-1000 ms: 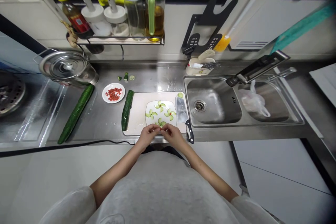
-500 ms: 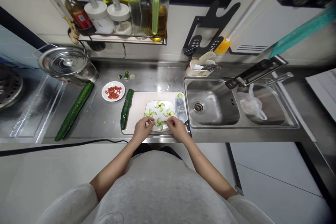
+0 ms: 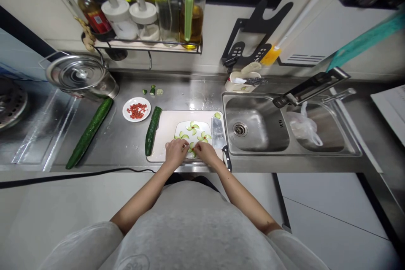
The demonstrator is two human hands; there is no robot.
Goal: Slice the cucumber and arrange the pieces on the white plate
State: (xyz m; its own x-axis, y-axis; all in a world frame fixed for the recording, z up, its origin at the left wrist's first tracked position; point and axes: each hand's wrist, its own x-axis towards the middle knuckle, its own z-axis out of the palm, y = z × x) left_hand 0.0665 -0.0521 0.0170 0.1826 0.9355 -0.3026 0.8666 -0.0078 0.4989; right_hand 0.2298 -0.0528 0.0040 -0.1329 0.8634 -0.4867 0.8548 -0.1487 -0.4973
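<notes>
On the cutting board [image 3: 166,126] lies a squarish white plate [image 3: 202,126] with cucumber slices fanned into flower shapes, some with red centres. Both of my hands meet over the near flower of cucumber slices [image 3: 192,155], partly covering it. My right hand [image 3: 207,153] is closed in a pinch on a small red piece [image 3: 193,149] just above that flower. Beside it, my left hand [image 3: 176,153] has its fingers curled together at the plate's near left; what they hold, if anything, is hidden. A cut cucumber [image 3: 153,131] rests along the board's left edge, a kitchen knife [image 3: 217,133] on its right.
Left of the board are a small dish [image 3: 126,114] of red pieces, a whole cucumber [image 3: 89,134] and a lidded steel pot [image 3: 80,76]. Cucumber scraps [image 3: 152,91] lie behind. A double sink [image 3: 257,152] is at the right; a condiment rack [image 3: 148,46] hangs above.
My right hand has moved left with the red piece, from the plate's right side to the near flower. My left hand has shifted slightly right, so the hands are closer together.
</notes>
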